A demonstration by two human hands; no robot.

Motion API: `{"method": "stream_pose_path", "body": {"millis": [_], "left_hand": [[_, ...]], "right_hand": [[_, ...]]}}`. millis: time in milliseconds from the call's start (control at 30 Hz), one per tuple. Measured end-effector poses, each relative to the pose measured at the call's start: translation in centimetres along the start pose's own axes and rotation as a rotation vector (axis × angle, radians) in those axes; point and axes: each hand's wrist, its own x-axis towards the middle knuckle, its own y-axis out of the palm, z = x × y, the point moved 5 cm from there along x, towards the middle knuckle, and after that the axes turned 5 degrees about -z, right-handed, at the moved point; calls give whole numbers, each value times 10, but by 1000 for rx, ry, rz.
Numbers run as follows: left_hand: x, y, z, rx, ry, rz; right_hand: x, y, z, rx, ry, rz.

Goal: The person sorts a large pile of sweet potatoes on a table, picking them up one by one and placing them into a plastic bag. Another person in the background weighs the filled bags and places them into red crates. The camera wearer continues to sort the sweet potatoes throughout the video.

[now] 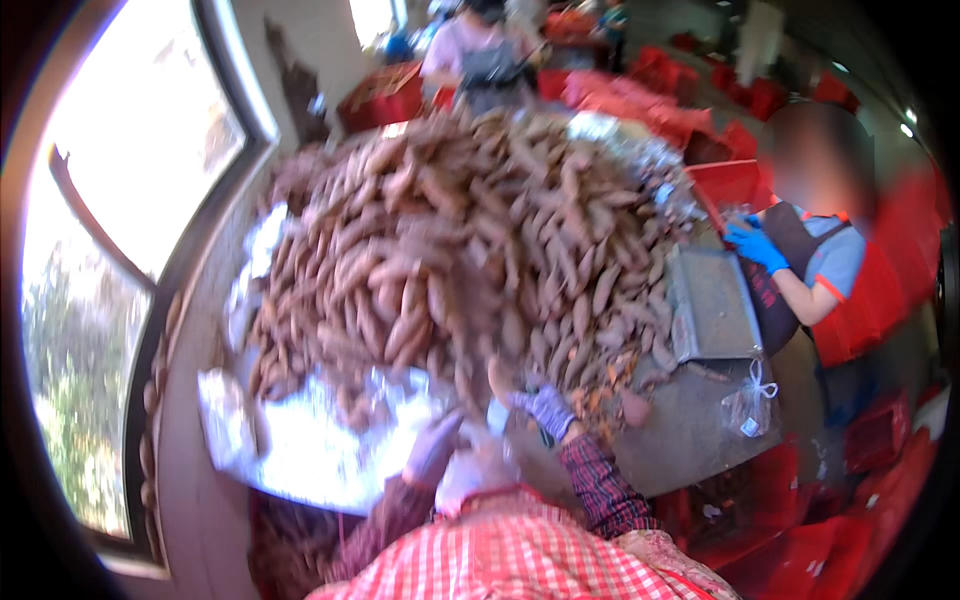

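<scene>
A large heap of sweet potatoes [450,247] covers the table [697,442] in front of me. My right hand [549,411], in a purple glove, has its fingers at the lower end of one sweet potato [498,381] at the heap's near edge. Something dark and narrow shows by that palm; blur hides what it is. My left hand [433,451], gloved alike, grips the edge of a clear plastic bag [478,469] close to my body. The bag's contents are blurred. A small pale blue piece [496,416] lies between the hands.
Right of the heap are a grey tray [712,304] and a tied clear bag [748,409]. Orange scraps [589,397] lie near my right hand. A co-worker in blue gloves [757,244] stands at the right, another person [480,56] at the far side. Red crates [757,510] stand below.
</scene>
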Motion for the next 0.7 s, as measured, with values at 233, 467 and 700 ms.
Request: {"method": "stream_pose_path", "body": {"millis": [233, 467, 700], "left_hand": [[26, 13, 17, 306, -59, -109], [22, 23, 18, 474, 16, -15], [13, 29, 4, 464, 386, 45]], "right_hand": [[-46, 34, 34, -246, -33, 131], [-37, 36, 59, -809, -301, 164], [4, -17, -13, -1002, -1, -63]]}}
